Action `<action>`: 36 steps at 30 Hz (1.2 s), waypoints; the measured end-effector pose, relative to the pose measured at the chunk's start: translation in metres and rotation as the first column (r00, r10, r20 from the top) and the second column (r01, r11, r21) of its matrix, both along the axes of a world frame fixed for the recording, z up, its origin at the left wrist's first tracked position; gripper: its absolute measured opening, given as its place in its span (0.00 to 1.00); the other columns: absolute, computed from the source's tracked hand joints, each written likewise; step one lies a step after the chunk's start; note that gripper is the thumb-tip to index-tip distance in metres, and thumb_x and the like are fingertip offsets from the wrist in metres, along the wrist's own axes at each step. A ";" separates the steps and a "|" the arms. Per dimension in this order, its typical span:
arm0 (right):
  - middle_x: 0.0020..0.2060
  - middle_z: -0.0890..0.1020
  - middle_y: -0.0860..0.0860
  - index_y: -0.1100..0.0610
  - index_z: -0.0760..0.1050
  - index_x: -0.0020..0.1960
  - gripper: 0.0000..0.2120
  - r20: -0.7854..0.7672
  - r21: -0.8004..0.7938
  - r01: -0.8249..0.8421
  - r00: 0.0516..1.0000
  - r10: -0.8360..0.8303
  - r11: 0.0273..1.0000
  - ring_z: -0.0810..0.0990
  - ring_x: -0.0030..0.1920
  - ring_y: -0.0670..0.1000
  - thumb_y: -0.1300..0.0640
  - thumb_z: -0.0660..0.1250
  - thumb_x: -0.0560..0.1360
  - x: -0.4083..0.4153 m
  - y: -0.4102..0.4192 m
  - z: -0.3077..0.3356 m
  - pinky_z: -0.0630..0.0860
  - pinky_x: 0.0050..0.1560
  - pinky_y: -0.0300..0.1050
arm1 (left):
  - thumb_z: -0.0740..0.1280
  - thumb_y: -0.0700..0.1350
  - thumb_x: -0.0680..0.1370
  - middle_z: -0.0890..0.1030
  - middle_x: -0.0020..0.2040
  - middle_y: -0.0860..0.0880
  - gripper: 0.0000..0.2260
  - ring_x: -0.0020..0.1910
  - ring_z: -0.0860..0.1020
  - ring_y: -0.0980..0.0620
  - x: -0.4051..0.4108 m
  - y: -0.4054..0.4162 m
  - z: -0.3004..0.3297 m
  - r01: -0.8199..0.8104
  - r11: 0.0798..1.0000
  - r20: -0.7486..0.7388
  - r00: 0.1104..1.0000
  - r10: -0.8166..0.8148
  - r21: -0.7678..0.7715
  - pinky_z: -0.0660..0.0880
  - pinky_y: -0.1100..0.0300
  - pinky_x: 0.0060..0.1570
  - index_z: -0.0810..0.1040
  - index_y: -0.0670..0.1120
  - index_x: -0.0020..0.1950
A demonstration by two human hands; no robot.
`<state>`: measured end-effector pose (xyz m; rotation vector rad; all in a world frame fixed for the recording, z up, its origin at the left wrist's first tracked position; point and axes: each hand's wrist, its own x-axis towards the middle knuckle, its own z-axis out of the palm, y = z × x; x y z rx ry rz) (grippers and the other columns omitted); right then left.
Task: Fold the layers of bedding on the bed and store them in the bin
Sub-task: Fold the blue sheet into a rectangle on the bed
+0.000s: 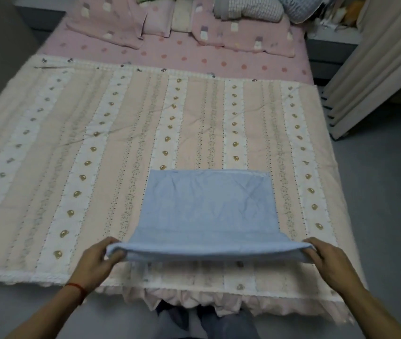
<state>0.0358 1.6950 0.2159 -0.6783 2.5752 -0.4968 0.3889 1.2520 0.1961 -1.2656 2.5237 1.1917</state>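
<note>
Head view: left hand (96,261) and right hand (329,261) each pinch the folded blue sheet's (206,211) near corners; no writing legible.

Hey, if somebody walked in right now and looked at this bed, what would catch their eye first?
Probably the light blue folded sheet at the near middle of the bed, its near edge lifted by the left hand and the right hand at its two corners. Under it spreads a striped pink and white quilt, with pink pillows piled at the far end.
</note>
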 end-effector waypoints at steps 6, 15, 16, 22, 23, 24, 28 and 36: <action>0.43 0.82 0.52 0.54 0.80 0.51 0.13 -0.008 -0.155 0.217 0.975 -0.221 0.964 0.80 0.43 0.54 0.44 0.67 0.80 -0.120 -0.102 -0.016 0.71 0.42 0.44 | 0.69 0.56 0.79 0.81 0.44 0.44 0.15 0.42 0.78 0.44 -0.134 -0.068 -0.021 -0.353 0.934 -0.172 0.918 0.357 0.056 0.76 0.49 0.43 0.79 0.43 0.50; 0.56 0.80 0.57 0.56 0.72 0.62 0.19 0.093 -0.222 0.465 0.885 -0.456 0.857 0.77 0.52 0.58 0.42 0.67 0.80 -0.255 -0.220 -0.243 0.71 0.51 0.48 | 0.64 0.51 0.82 0.81 0.59 0.37 0.15 0.57 0.77 0.34 -0.287 -0.164 -0.241 -0.431 0.878 0.012 0.897 0.443 -0.209 0.72 0.44 0.56 0.77 0.43 0.64; 0.57 0.80 0.59 0.57 0.71 0.63 0.20 0.047 -0.205 0.482 0.874 -0.484 0.852 0.78 0.53 0.60 0.42 0.63 0.81 -0.251 -0.225 -0.264 0.71 0.50 0.49 | 0.60 0.53 0.83 0.80 0.57 0.36 0.15 0.53 0.77 0.34 -0.289 -0.159 -0.259 -0.433 0.852 0.021 0.888 0.459 -0.295 0.72 0.43 0.51 0.73 0.44 0.63; 0.54 0.79 0.63 0.61 0.70 0.59 0.18 -0.313 -0.226 0.512 0.767 -0.559 0.829 0.79 0.52 0.66 0.46 0.57 0.84 -0.242 -0.241 -0.324 0.73 0.51 0.57 | 0.52 0.55 0.85 0.76 0.56 0.34 0.17 0.50 0.76 0.31 -0.296 -0.142 -0.306 -0.505 0.682 -0.067 0.826 0.560 -0.529 0.68 0.42 0.46 0.69 0.42 0.60; 0.54 0.79 0.63 0.61 0.70 0.59 0.18 -0.301 -0.244 0.494 0.779 -0.549 0.835 0.79 0.52 0.66 0.46 0.57 0.84 -0.243 -0.240 -0.320 0.73 0.51 0.56 | 0.51 0.55 0.85 0.76 0.56 0.34 0.17 0.50 0.76 0.31 -0.296 -0.142 -0.302 -0.518 0.694 -0.078 0.825 0.559 -0.500 0.68 0.42 0.47 0.68 0.43 0.60; 0.55 0.79 0.62 0.61 0.70 0.60 0.17 -0.248 -0.261 0.486 0.801 -0.545 0.834 0.79 0.53 0.65 0.47 0.58 0.84 -0.244 -0.240 -0.313 0.73 0.51 0.55 | 0.51 0.56 0.85 0.76 0.56 0.33 0.18 0.51 0.75 0.31 -0.298 -0.142 -0.295 -0.528 0.711 -0.079 0.825 0.560 -0.466 0.68 0.41 0.47 0.68 0.42 0.59; 0.66 0.73 0.63 0.60 0.66 0.70 0.24 -0.045 -0.208 0.549 0.821 -0.569 0.809 0.74 0.64 0.64 0.50 0.66 0.80 -0.231 -0.222 -0.269 0.71 0.63 0.59 | 0.54 0.50 0.81 0.65 0.72 0.33 0.23 0.70 0.64 0.31 -0.313 -0.094 -0.249 -0.260 0.711 0.029 0.930 0.366 -0.654 0.62 0.33 0.64 0.62 0.45 0.75; 0.58 0.79 0.60 0.58 0.72 0.69 0.48 0.415 0.287 0.596 0.629 -0.658 0.750 0.80 0.56 0.63 0.23 0.68 0.63 -0.156 -0.137 -0.217 0.74 0.63 0.59 | 0.49 0.62 0.82 0.50 0.83 0.47 0.28 0.81 0.47 0.34 -0.406 0.051 -0.283 0.397 0.718 0.195 0.916 -0.351 -0.572 0.46 0.25 0.70 0.47 0.62 0.82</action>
